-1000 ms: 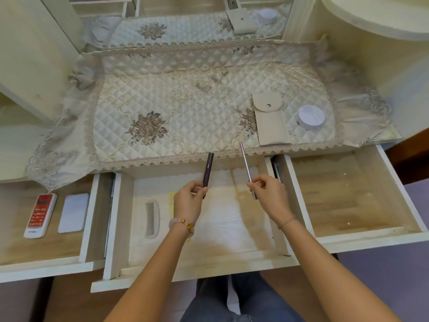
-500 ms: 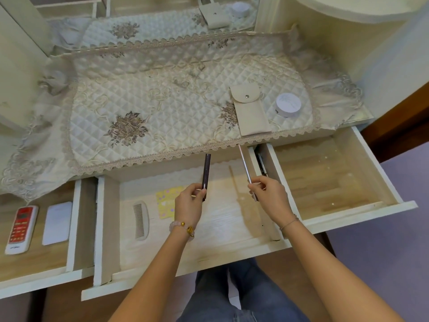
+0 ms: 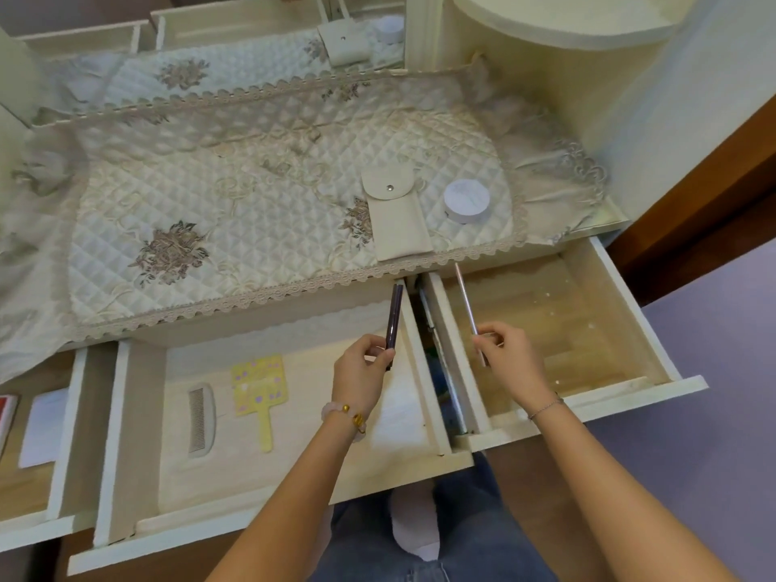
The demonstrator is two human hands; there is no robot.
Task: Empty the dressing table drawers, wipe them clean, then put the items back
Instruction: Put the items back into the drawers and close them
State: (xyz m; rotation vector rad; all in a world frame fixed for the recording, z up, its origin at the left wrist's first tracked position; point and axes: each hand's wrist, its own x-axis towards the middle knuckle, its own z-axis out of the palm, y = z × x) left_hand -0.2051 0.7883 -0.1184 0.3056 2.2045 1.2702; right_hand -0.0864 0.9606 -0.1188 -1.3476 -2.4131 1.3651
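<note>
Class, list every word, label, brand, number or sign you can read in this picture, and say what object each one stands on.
Nothing here can be read.
Round white tin: faint marks on the lid, too blurred to read.
Red object at the left edge: mostly cut off, nothing legible.
White card beside it: looks blank.
Beige pouch: only a snap, no text.

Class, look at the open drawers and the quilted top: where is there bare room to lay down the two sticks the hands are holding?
Right drawer: floor bare. Middle drawer: bare right of the yellow hand mirror and comb, under the left hand. Quilted cloth: wide bare stretch left of the pouch. Crowded: cloth's right end, pouch beside round tin. Right hand is over the right drawer.
</note>
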